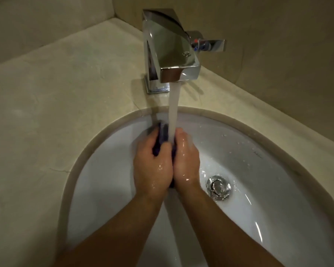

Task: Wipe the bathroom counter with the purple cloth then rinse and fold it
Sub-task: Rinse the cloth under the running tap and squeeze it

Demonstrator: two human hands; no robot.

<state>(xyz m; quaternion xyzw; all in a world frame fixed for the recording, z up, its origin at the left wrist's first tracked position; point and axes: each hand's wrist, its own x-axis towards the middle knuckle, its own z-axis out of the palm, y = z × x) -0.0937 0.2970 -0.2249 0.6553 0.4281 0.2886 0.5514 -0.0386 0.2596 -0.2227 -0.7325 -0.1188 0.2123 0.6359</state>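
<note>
Both fists wrapped round the bunched purple cloth (161,136), my left hand (152,164) and right hand (185,160) pressed together, cloth end poking past my fingertips, under the stream (174,108) from the faucet (170,53), drain (218,186) just right of my right wrist, white basin (108,170) open all around, counter (46,105) beyond its rim.

Dark purple cloth (162,133), bunched under water stream (174,105)

2 forearms (121,228) show, bare up to the frame's edge. The backs of the left hand (152,164) and right hand (185,160) are wet and glisten.
</note>
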